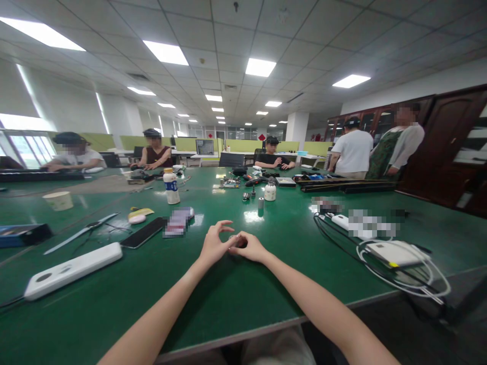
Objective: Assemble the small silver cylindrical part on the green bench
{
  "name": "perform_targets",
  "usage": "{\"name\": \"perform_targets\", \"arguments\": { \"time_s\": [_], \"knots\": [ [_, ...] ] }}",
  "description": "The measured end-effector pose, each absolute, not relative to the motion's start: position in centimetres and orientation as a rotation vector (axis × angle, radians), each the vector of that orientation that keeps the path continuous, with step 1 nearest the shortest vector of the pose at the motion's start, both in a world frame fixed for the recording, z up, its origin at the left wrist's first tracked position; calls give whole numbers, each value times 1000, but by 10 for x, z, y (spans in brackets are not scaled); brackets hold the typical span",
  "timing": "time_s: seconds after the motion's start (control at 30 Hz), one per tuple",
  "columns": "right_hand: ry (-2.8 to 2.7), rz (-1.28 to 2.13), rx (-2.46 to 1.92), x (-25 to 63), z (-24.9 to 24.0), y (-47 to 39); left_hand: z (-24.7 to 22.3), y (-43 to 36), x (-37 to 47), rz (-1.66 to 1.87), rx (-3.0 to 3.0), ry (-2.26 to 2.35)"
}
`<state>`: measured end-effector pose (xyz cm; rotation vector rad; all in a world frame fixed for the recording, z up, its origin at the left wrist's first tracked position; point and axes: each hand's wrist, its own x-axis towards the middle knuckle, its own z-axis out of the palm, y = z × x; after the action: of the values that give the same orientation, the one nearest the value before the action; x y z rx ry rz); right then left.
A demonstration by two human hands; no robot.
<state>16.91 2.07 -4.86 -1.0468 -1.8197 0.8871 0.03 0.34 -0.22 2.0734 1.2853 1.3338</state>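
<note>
My left hand [216, 244] is above the green table [182, 309], its thumb and visible fingers curved and apart. The tip of its thumb meets the fingertips of my right hand [254, 247]. The right hand is closed, thumb and index finger bent into a ring. A small dark, reddish thing [240, 243] shows inside that ring, too hidden to name. Beyond the hands stand a small silver cylinder [261, 203] and a white, patterned bottle [270, 191]. To the left of my left hand lie a phone [178, 222] with a blurred screen and a black flat slab [143, 232].
White power strips lie at left [76, 270] and right [352, 226]. A white box [397, 252] sits among looped cables near the right edge. A drink bottle [171, 186] and a paper cup [58, 201] stand farther left. Several people sit or stand beyond.
</note>
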Motion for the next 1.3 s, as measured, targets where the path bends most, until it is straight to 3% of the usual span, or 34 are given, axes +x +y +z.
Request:
{"name": "perform_targets", "arguments": {
  "time_s": [0.53, 0.77, 1.03, 1.3],
  "knots": [
    [-1804, 883, -1076, 169, -48, 20, 1, 1, 0, 1315, 2032, 1228],
    [-1797, 881, -1068, 168, -46, 18, 3, 12, -13, 1563, 1995, 1328],
    [-1814, 875, -1081, 169, -43, 16, -32, 34, -41, 1105, 2135, 1548],
    [-1815, 869, -1078, 170, -46, 17, -6, 15, -22, 1426, 2073, 1371]
  ]
}}
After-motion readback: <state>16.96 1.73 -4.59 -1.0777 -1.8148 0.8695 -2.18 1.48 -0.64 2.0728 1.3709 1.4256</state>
